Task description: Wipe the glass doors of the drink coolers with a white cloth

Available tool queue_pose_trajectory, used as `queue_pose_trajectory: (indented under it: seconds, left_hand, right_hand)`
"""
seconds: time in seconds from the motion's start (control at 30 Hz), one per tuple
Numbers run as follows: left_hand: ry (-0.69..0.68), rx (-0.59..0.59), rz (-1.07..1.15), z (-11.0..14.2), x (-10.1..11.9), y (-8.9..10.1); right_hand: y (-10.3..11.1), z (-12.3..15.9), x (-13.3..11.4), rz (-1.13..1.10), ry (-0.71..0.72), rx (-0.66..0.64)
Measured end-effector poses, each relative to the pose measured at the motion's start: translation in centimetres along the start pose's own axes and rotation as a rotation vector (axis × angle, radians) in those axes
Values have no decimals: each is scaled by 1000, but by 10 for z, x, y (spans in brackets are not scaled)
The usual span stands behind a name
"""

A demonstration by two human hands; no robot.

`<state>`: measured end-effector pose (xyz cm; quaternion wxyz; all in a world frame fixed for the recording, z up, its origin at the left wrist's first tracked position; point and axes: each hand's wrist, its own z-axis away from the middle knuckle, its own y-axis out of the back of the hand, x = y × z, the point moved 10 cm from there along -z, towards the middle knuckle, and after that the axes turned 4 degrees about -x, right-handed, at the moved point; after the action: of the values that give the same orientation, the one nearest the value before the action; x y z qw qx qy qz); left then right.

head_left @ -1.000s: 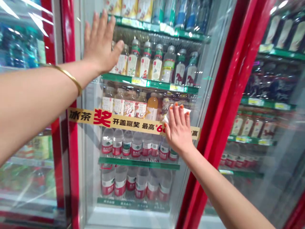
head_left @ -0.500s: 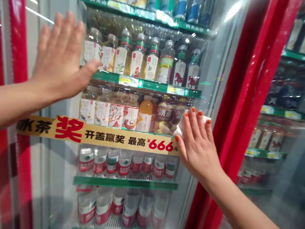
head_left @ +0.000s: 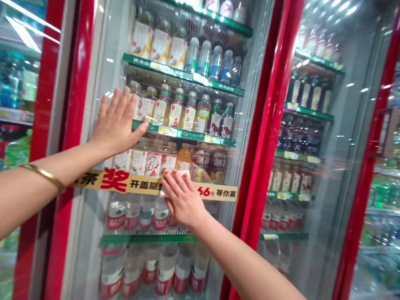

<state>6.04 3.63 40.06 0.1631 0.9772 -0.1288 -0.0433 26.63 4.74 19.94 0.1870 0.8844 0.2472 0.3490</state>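
My left hand [head_left: 115,123] is open, its fingers stretched upward and its palm toward the glass door [head_left: 108,66] of a drinks fridge. It holds nothing, and a gold bangle [head_left: 43,175] circles that wrist. Under the fingers of my right hand [head_left: 186,202] lies a white cloth [head_left: 162,193], pressed against the glass; most of it is covered by the hand. This hand rests over the yellow printed strip [head_left: 145,186] across the door, hiding part of its lettering. Bottles of tea [head_left: 175,109] stand on shelves behind the glass.
Red door frames [head_left: 261,137] run down both sides of this door. Another fridge with bottles [head_left: 295,181] stands to the right, and more drinks [head_left: 18,83] show at the left edge. Water bottles [head_left: 167,268] fill the bottom shelf.
My right hand has slid left with the cloth, from the strip's right part to its middle. My left hand stays open near the door's left side. The view has shifted and shows more shelves.
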Motion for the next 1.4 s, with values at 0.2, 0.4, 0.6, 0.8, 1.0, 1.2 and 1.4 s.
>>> queue_pose_trajectory:
  seconds: [0.2,0.4,0.6,0.8,1.0,1.2,1.4]
  left_hand:
    - [28,-8,-2,2,3,2]
    - [31,13,3,2,4,2]
    - [40,3,-5,1,1,-1]
    - [63,-12,-14,-2,-4,-5]
    - [11,50,8,4,1,1]
    - [-19,75,2,6,1,2]
    - [-46,58,22,7,2,1]
  right_hand:
    - [-5,11,-6,-15,36,-40]
    - [14,-4,36,26,-115,-21]
    - [19,-6,41,70,-179,-50]
    - [18,-3,50,80,-271,-52]
    - [14,-4,42,95,-320,106]
    - [15,1,48,101,-333,112]
    - [-1,-23,22,11,-509,86]
